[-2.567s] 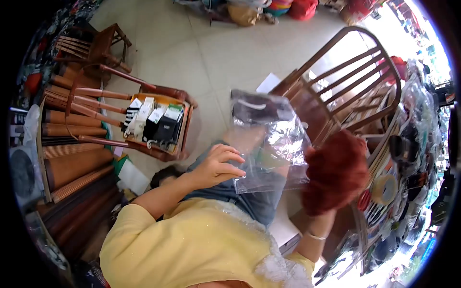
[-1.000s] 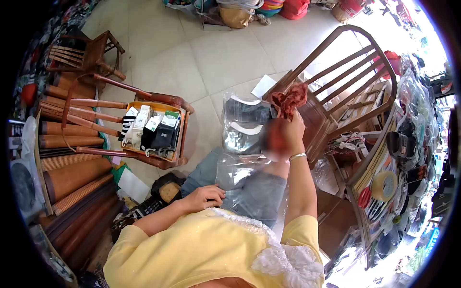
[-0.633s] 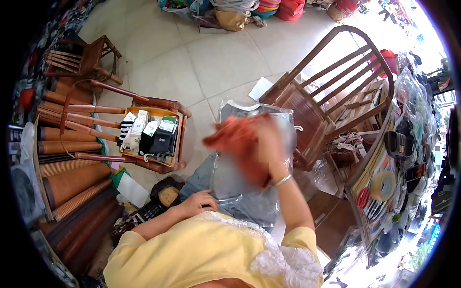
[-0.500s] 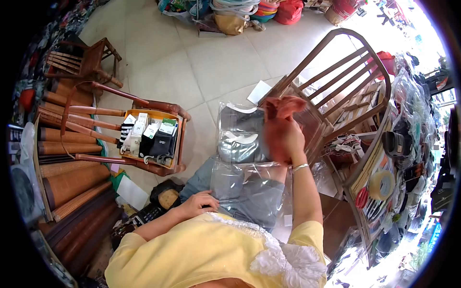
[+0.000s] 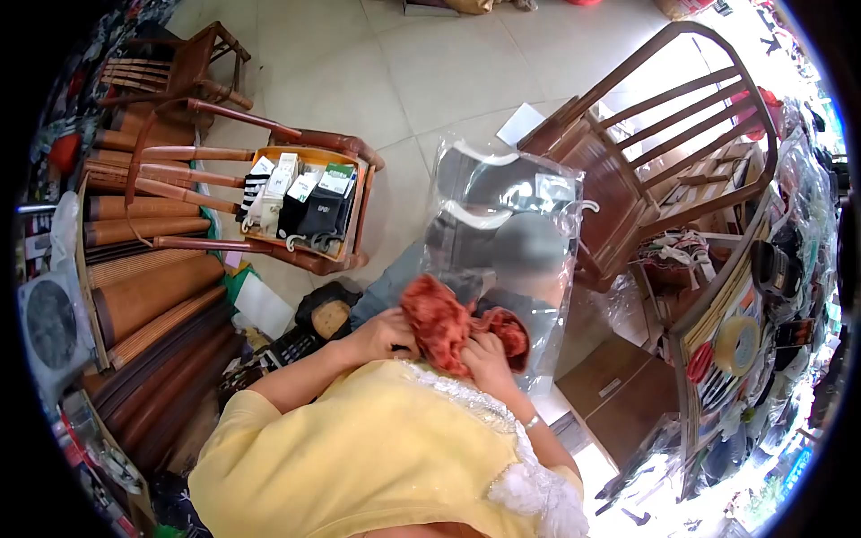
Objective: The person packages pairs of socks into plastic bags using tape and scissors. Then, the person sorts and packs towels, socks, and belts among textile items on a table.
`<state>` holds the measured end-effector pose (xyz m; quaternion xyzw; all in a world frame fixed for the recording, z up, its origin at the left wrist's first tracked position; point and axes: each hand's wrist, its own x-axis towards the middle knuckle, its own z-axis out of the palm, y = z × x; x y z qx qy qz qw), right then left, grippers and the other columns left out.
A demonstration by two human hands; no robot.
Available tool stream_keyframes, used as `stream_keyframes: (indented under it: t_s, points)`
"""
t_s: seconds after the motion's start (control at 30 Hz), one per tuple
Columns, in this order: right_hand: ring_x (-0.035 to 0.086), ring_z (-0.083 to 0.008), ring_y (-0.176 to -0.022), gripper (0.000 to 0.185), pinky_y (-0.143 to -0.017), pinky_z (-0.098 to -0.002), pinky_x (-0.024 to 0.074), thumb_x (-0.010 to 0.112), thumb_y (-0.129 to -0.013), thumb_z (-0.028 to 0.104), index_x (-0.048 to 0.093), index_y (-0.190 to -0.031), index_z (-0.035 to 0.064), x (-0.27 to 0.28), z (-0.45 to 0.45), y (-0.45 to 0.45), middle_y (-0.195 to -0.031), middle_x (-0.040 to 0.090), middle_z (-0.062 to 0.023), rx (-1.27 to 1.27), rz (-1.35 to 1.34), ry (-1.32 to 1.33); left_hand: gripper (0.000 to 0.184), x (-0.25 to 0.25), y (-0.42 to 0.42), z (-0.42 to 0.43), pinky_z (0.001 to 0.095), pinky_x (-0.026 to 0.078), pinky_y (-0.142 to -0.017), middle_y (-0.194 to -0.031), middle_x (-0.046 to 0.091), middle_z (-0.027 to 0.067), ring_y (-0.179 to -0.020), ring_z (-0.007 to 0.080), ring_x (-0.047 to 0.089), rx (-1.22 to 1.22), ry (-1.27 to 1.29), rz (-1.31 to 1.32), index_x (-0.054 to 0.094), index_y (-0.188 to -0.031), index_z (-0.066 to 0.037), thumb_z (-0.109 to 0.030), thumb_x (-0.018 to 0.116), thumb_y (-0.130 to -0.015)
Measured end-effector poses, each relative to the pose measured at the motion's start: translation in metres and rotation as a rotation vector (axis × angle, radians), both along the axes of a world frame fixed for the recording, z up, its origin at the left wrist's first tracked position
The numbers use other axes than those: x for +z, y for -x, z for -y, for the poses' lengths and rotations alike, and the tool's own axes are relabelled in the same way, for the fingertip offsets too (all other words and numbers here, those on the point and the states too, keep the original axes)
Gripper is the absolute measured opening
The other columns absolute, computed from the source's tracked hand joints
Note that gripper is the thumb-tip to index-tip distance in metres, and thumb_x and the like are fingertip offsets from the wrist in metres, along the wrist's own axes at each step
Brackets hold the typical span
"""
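Note:
A crumpled red cloth (image 5: 435,314) is bunched up over my lap, close to the yellow shirt. My right hand (image 5: 489,360) grips its lower right part. At its left edge my left hand (image 5: 387,335) has curled fingers closed on the fabric, the fingertips partly hidden. Beyond the cloth, a clear plastic package (image 5: 502,235) with grey and dark contents and white curved hanger-like pieces reaches from my lap toward the wooden chair on the right. Neither hand touches the upper part of this package.
A wooden chair (image 5: 596,179) stands front right. To the left, another chair holds a yellow tray (image 5: 359,193) of packaged socks (image 5: 327,204). Rolled brown mats (image 5: 161,305) line the left side. On the right are a tape roll (image 5: 737,346), red-handled scissors (image 5: 701,362) and a cardboard box (image 5: 619,394).
My right hand has brought the red cloth back from the right chair to my lap. My left hand has joined it at the cloth. The view has shifted.

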<state>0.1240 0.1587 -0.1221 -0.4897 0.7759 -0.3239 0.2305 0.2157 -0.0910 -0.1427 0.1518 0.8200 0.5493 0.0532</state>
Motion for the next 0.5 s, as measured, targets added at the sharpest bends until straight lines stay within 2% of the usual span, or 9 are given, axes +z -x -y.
stream_keyframes:
  t_s: [0.07, 0.13, 0.23, 0.3, 0.33, 0.4, 0.43, 0.47, 0.5]
  points:
    - [0.049, -0.0312, -0.107, 0.027, -0.090, -0.0459, 0.0358, 0.067, -0.062, 0.011, 0.053, -0.084, 0.0069, 0.021, -0.026, 0.001, -0.114, 0.058, -0.0104, -0.099, -0.037, -0.072, 0.007, -0.001, -0.002, 0.003, 0.0387, 0.038, -0.096, -0.082, 0.065, 0.0010, -0.088, 0.0188, 0.061, -0.049, 0.023, 0.068, 0.066, -0.076, -0.012, -0.014, 0.071, -0.072]
    - [0.049, -0.0329, -0.106, 0.025, -0.091, -0.0463, 0.0353, 0.066, -0.060, 0.014, 0.053, -0.081, 0.0065, 0.018, -0.063, 0.009, -0.124, 0.057, -0.0108, -0.198, -0.184, -0.177, 0.007, 0.000, 0.001, 0.002, 0.0391, 0.037, -0.098, -0.083, 0.065, 0.0003, -0.089, 0.0181, 0.061, -0.077, 0.043, 0.082, 0.066, -0.076, -0.012, -0.015, 0.071, -0.073]
    - [0.049, -0.0358, -0.106, 0.026, -0.093, -0.0483, 0.0351, 0.062, -0.063, 0.009, 0.057, -0.089, 0.0056, 0.011, -0.097, 0.022, -0.122, 0.057, -0.0134, -0.410, -0.305, -0.198, 0.009, 0.005, 0.004, -0.002, 0.0452, 0.037, -0.098, -0.087, 0.067, -0.0004, -0.094, 0.0170, 0.062, -0.055, 0.010, 0.073, 0.067, -0.076, -0.014, -0.018, 0.076, -0.073]
    - [0.054, -0.0319, -0.102, 0.023, -0.089, -0.0427, 0.0408, 0.058, -0.072, 0.005, 0.059, -0.095, 0.0038, -0.009, -0.117, 0.038, -0.118, 0.058, -0.0142, -0.616, -0.122, -0.039, 0.010, 0.013, 0.007, -0.002, 0.0477, 0.034, -0.099, -0.086, 0.067, -0.0012, -0.095, 0.0157, 0.062, -0.046, -0.015, 0.110, 0.067, -0.076, -0.014, -0.018, 0.076, -0.074]
    - [0.057, -0.0247, -0.103, 0.023, -0.088, -0.0356, 0.0444, 0.053, -0.084, 0.004, 0.059, -0.107, 0.0022, -0.024, -0.128, 0.040, -0.115, 0.059, -0.0131, -0.970, 0.267, 0.081, 0.010, 0.016, 0.008, -0.002, 0.0505, 0.029, -0.102, -0.085, 0.067, -0.0012, -0.093, 0.0152, 0.063, -0.034, -0.041, 0.136, 0.067, -0.077, -0.014, -0.016, 0.076, -0.074]
    - [0.054, -0.0197, -0.111, 0.036, -0.096, -0.0311, 0.0407, 0.052, -0.092, 0.011, 0.051, -0.125, -0.0023, -0.017, -0.131, 0.072, -0.119, 0.058, -0.0120, -1.177, 0.328, 0.202, 0.009, 0.024, 0.012, 0.001, 0.0508, 0.026, -0.104, -0.084, 0.068, -0.0011, -0.091, 0.0151, 0.064, -0.007, -0.055, 0.146, 0.067, -0.077, -0.014, -0.015, 0.076, -0.074]
    - [0.054, -0.0200, -0.111, 0.039, -0.096, -0.0305, 0.0409, 0.052, -0.093, 0.015, 0.050, -0.126, -0.0042, 0.007, -0.112, 0.091, -0.122, 0.058, -0.0130, -1.224, 0.259, 0.209, 0.009, 0.028, 0.014, 0.003, 0.0511, 0.024, -0.105, -0.083, 0.068, -0.0011, -0.089, 0.0151, 0.064, 0.023, -0.072, 0.164, 0.067, -0.077, -0.014, -0.014, 0.075, -0.074]
    - [0.054, -0.0220, -0.113, 0.041, -0.097, -0.0319, 0.0403, 0.053, -0.093, 0.018, 0.049, -0.128, -0.0036, -0.013, -0.126, 0.111, -0.122, 0.058, -0.0150, -1.173, 0.193, 0.262, 0.008, 0.032, 0.016, 0.005, 0.0513, 0.019, -0.109, -0.080, 0.068, -0.0016, -0.083, 0.0136, 0.065, 0.061, -0.121, 0.173, 0.065, -0.079, -0.013, -0.009, 0.072, -0.076]
    - [0.054, -0.0236, -0.114, 0.041, -0.097, -0.0325, 0.0400, 0.052, -0.093, 0.018, 0.049, -0.127, -0.0040, -0.012, -0.128, 0.131, -0.122, 0.058, -0.0164, -1.156, 0.095, 0.231, 0.008, 0.037, 0.019, 0.006, 0.0513, 0.019, -0.109, -0.080, 0.068, -0.0016, -0.083, 0.0136, 0.065, 0.052, -0.115, 0.160, 0.065, -0.079, -0.013, -0.009, 0.072, -0.076]
